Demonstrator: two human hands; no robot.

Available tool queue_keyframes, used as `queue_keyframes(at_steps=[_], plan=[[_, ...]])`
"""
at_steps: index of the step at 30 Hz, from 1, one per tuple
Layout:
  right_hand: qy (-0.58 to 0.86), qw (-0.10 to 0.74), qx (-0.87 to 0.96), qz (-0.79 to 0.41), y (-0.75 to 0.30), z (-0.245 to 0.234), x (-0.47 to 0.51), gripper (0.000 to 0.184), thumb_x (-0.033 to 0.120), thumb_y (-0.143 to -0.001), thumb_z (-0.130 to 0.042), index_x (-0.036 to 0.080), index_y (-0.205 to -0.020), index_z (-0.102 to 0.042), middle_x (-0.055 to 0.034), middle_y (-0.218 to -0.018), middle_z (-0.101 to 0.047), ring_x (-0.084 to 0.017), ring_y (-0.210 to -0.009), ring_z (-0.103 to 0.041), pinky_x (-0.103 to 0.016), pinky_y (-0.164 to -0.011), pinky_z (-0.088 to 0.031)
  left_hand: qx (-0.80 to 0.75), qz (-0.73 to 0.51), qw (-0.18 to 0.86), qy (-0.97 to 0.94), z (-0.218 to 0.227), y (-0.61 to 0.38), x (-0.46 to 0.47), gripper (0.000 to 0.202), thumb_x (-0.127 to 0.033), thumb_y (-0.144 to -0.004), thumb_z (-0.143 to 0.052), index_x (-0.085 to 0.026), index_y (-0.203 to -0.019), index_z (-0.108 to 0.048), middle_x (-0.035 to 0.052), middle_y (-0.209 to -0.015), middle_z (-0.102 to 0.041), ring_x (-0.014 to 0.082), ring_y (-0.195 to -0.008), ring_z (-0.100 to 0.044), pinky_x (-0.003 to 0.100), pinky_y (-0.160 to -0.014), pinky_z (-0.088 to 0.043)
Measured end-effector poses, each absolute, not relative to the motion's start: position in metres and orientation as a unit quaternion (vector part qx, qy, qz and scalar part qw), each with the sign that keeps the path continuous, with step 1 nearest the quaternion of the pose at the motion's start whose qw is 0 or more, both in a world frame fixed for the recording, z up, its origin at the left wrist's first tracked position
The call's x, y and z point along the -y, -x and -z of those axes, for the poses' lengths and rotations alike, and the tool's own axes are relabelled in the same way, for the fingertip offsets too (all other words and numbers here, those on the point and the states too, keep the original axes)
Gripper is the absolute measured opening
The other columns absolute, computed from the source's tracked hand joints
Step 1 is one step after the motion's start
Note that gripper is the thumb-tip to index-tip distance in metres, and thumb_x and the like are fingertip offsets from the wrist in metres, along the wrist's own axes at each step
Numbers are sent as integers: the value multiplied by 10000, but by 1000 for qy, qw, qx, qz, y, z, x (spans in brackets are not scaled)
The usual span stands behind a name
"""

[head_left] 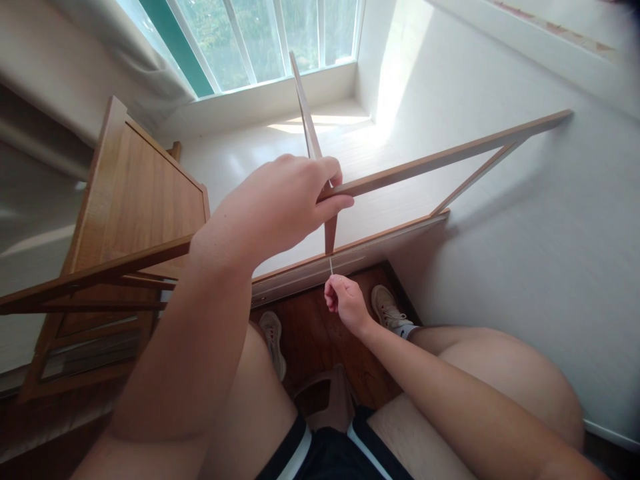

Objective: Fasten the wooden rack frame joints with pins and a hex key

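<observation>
My left hand (290, 193) is closed around a joint of a brown wooden frame, thumb below and fingers above. From that joint one long bar (445, 157) runs right towards the wall, another bar (306, 110) rises towards the window, and a short piece (331, 233) points down. Just under the short piece is my right hand (346, 300), its fingers pinched on a thin, pale metal rod (331, 265). The rod's top end meets or nearly meets the piece's lower end; I cannot tell which. A slanting brace (477, 177) hangs from the long bar near its right end.
A wooden folding chair (140, 200) stands at the left, beside a curtain (60, 73). Ahead is a pale window ledge (240, 160) with a wood-coloured front edge; a white wall (525, 267) bounds the right. A low stool (337, 393) is under me on the brown floor (315, 333).
</observation>
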State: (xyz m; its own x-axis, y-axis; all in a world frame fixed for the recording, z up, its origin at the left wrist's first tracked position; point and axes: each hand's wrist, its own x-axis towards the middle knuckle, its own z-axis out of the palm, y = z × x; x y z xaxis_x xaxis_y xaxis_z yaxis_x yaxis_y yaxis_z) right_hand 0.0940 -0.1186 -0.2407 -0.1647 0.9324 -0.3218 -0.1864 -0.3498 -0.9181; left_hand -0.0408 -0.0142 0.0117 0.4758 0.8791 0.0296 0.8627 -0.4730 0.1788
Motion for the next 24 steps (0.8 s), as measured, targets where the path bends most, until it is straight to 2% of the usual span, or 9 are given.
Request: queue_keyframes(at_steps=[3, 8, 13, 18, 24], plan=[[503, 400, 476, -600, -95, 240, 124, 447, 509, -993, -443, 219, -660, -514, 35, -527, -485, -118, -482, -445, -247, -506, -344, -511, -59, 68, -855, -11, 41, 15, 359, -508, -976, -470, -257, -1109, -688, 48, -861, -714, 249, -851, -630, 359, -780, -427], [577, 324, 650, -373, -106, 232, 117, 430, 376, -972, -465, 215, -580, -392, 29, -518, -411, -118, -515, -356, -296, -576, -221, -511, -65, 73, -854, -10, 43, 14, 373, -527, -976, -466, -255, -1108, -686, 53, -858, -709, 252, -861, -627, 362, -781, -421], [625, 221, 714, -224, -118, 226, 101, 384, 316, -961, -483, 200, -596, -498, -14, -552, -556, -134, -530, -399, -324, -594, -165, -511, -66, 76, -854, -10, 43, 14, 363, -525, -976, -470, -260, -1098, -685, 52, -851, -706, 256, -854, -626, 362, -767, -412], [628, 157, 742, -173, -122, 222, 95, 350, 298, -970, -510, 192, -650, -604, -39, -626, -670, -140, -552, -477, -321, -598, -155, -509, -68, 76, -855, -9, 43, 14, 359, -521, -975, -471, -261, -1097, -687, 55, -860, -711, 259, -869, -629, 369, -778, -417], [627, 136, 749, -164, -120, 221, 94, 361, 305, -984, -499, 194, -673, -643, -45, -661, -709, -144, -562, -521, -320, -596, -156, -511, -72, 86, -852, -9, 44, 14, 349, -518, -972, -476, -269, -1092, -690, 56, -862, -710, 270, -888, -635, 381, -793, -419]])
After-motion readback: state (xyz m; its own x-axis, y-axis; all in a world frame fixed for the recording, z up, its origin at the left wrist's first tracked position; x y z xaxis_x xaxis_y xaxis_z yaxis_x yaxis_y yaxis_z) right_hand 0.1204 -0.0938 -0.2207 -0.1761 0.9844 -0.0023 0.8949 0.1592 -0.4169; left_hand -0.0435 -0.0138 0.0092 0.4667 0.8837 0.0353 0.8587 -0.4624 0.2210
